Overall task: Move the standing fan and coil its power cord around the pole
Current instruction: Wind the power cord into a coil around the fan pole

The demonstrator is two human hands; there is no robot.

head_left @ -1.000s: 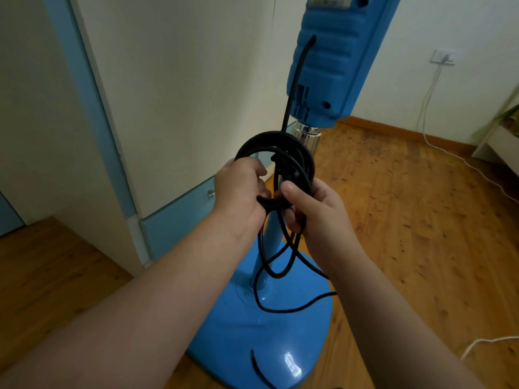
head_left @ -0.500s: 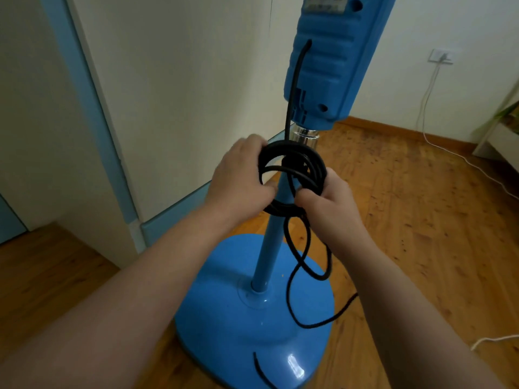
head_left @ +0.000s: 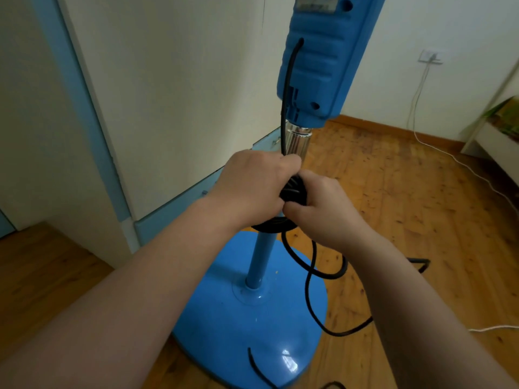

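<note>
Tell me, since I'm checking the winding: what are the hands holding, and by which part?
Both the left hand and the right hand grip the black power cord by its coiled loops at the pole; the loose tail hangs free.

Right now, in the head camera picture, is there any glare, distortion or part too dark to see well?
In the head view, a bright glare spot lies on the blue fan base; the wide lens bends the wall edges and stretches both forearms; the black power cord between the left hand and right hand merges into one dark mass, so separate turns are unclear.
</note>
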